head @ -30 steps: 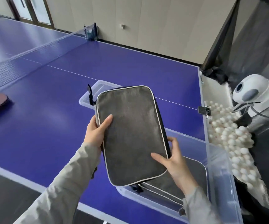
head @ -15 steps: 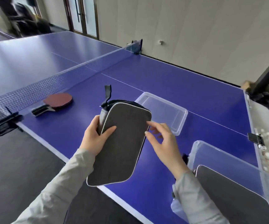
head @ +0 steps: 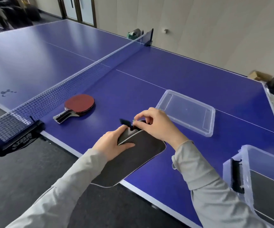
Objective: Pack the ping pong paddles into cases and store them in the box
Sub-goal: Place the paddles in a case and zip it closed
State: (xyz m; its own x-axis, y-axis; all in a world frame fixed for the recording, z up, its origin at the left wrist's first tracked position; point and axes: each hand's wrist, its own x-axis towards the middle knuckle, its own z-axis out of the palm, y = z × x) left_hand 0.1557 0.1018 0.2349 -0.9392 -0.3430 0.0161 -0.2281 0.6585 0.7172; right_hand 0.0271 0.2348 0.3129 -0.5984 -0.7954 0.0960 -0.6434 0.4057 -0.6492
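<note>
where once upright, case (gripped) lower

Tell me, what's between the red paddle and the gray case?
Only bare blue table separates the red paddle from the gray case, seen in the head view.

— What sort of place is this?
— A table tennis room, indoors. A blue table fills most of the view, with a net stretched across it.
— Anything else?
— A red paddle lies by the net. Plain beige wall behind, glass doors at the far end, dark floor.
</note>
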